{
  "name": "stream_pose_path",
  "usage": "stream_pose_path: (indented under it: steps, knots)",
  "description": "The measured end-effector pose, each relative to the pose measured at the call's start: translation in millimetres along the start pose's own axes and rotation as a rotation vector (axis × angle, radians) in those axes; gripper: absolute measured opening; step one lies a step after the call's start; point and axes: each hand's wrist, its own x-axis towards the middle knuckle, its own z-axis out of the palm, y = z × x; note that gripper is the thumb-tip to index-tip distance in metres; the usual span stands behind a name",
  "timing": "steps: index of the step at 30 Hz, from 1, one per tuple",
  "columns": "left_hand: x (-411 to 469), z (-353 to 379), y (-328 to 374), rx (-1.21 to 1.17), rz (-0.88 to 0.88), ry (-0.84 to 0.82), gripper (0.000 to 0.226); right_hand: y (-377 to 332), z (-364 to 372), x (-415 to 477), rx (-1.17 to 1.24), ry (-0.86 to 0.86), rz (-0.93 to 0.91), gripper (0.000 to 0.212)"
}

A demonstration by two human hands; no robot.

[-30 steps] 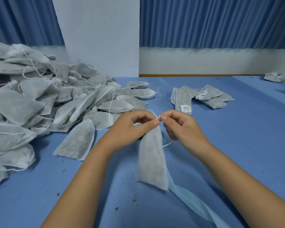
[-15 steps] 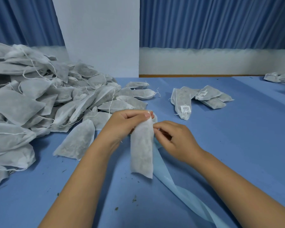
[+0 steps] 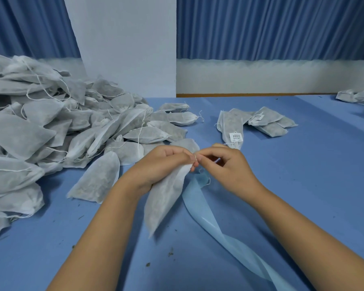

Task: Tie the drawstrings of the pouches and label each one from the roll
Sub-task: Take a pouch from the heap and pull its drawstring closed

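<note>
Left hand [image 3: 162, 164] gripping a white pouch [image 3: 164, 196] by its top above the blue table [image 3: 303, 185], right hand [image 3: 227, 166] pinching its drawstring, pale blue label strip [image 3: 206, 217] just beside, pouch pile [image 3: 51, 133] at left

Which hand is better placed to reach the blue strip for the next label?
Right, probably. The right hand pinches only the drawstring just above the blue strip, while the left hand grips the pouch.
</note>
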Motion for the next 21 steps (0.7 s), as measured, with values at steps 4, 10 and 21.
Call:
stream_pose_path:
  steps: [4, 10, 21]
  knots:
    - [4.0, -0.9, -2.8, -0.055, -0.012, 0.067, 0.019, -3.3, -0.9, -1.3, 0.05, 0.01, 0.077, 0.031]
    - [4.7, -0.9, -3.3, -0.079, -0.009, 0.091, 0.018, -12.7, -3.5, -1.4, 0.049, 0.028, 0.053, 0.017]
    - [2.7, 1.8, -4.4, -0.029, -0.027, 0.056, 0.014, -10.2, 4.1, -3.3, -0.022, -0.082, 0.039, 0.02]
